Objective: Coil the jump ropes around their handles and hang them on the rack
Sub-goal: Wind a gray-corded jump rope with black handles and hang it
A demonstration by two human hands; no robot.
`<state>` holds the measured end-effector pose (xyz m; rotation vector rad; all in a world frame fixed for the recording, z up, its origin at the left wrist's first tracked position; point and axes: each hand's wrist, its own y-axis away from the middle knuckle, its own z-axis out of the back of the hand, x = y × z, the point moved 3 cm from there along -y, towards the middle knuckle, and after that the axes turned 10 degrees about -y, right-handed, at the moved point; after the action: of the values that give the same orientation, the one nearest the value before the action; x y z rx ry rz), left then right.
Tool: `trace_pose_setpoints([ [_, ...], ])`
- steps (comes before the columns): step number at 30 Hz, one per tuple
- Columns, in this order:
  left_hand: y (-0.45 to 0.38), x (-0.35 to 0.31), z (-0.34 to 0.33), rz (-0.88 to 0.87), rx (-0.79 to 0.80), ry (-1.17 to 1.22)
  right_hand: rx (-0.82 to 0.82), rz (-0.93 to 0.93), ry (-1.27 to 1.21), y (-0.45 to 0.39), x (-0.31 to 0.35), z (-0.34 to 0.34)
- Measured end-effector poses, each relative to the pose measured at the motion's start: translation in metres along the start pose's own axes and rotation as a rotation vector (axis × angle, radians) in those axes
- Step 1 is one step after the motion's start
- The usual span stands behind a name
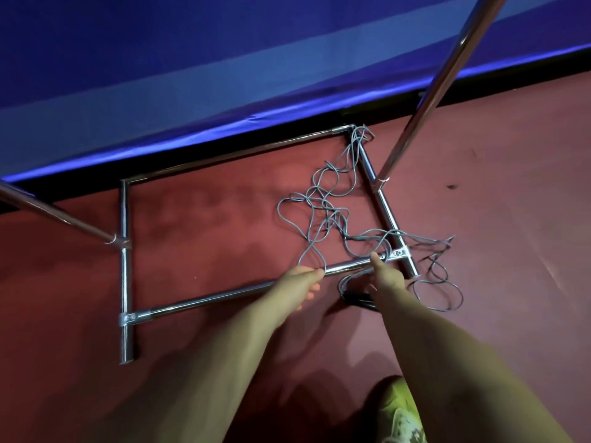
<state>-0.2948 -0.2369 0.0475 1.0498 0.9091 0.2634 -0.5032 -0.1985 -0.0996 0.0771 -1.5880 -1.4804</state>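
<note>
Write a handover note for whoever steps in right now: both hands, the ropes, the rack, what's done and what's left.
Left hand: pinches a loop of the grey rope at the rack's front floor bar.
Right hand: reaches to the same tangle near the bar's right joint; whether it grips the rope cannot be told.
Grey rope: a loose tangle on the red floor, draped over the rack's right base bar.
A dark bundle lies under the hands, partly hidden.
Done: nothing coiled or hung that shows.
Left: untangle, coil around the handles, hang on the rack.
</note>
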Motion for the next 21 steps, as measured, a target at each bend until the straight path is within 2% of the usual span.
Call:
trace_pose_setpoints([
  [7, -0.023, 0.017, 0.001, 0.011, 0.001, 0.025, 0.009, -0.014, 0.116, -0.006, 0.01, -0.009],
  [10, -0.025, 0.021, -0.001, 0.022, 0.008, 0.049, 0.092, 0.112, 0.308, 0.002, 0.019, -0.012],
  [13, -0.016, 0.017, -0.002, -0.017, -0.017, 0.079, 0.289, 0.209, 0.327, 0.039, 0.03, -0.019],
  [16, 0.005, 0.007, 0.006, -0.116, -0.092, 0.142, 0.555, 0.111, 0.206, 0.091, 0.05, -0.028],
  [21, 0.064, -0.023, 0.021, -0.274, -0.104, 0.192, 0.697, 0.111, 0.111, 0.196, 0.107, -0.03],
])
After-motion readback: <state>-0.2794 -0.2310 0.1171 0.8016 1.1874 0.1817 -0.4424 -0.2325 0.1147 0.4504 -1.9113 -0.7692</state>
